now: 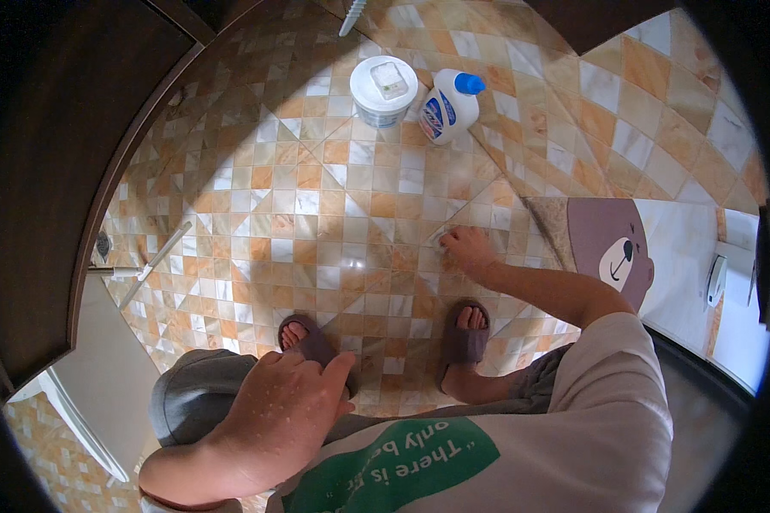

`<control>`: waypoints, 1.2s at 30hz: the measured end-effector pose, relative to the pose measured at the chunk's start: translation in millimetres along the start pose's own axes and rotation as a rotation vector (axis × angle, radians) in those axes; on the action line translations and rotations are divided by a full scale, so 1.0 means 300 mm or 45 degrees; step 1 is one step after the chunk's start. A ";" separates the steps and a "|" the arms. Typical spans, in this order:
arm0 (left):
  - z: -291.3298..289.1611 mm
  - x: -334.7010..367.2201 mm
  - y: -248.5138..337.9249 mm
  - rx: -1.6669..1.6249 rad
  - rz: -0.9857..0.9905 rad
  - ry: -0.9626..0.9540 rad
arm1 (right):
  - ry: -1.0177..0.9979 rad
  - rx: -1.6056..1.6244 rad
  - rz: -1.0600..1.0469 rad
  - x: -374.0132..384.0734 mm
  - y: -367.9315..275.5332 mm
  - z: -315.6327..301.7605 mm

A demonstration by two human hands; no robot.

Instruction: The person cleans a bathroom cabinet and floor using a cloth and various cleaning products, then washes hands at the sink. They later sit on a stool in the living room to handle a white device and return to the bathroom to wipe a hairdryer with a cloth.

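Tiled floor, orange and white, unevenly lit. Right hand: lowered to floor, right of centre, fingers closed on small pale item set against tile, apparently for close contact; kind unclear. Left hand: loosely curled near left knee, perhaps for balance; palm hidden, contents not tellable. White tub, blue-capped bottle: upright, far side, likely clear of feet. Clear case: on tub lid, handy flat perch.

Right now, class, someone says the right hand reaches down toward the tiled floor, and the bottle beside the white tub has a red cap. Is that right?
Not quite: the cap is blue, not red, as the head view shows. The right hand does reach toward the tiled floor, and the bottle is beside the white tub.
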State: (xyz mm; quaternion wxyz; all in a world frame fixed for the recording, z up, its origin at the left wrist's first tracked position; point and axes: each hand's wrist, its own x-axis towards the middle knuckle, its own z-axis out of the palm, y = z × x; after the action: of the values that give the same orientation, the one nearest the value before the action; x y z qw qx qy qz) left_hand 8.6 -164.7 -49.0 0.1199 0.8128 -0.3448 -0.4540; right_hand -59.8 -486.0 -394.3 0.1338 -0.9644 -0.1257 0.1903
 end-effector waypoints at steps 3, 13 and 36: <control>0.002 -0.005 0.009 0.012 0.000 0.006 | -0.200 0.562 0.167 0.062 -0.100 0.018; 0.003 -0.002 0.036 0.040 0.013 -0.078 | 1.032 0.485 0.482 0.712 -0.310 -0.030; -0.034 0.019 -0.029 -0.043 0.016 -0.145 | 0.068 0.690 -0.070 0.598 -0.628 0.106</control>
State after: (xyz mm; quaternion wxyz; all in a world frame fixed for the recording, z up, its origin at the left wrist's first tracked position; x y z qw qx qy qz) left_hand 23.0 -163.3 -51.4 0.1168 0.7812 -0.3485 -0.5046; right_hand 52.1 -251.0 -424.7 0.3954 -0.8943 -0.0928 0.1880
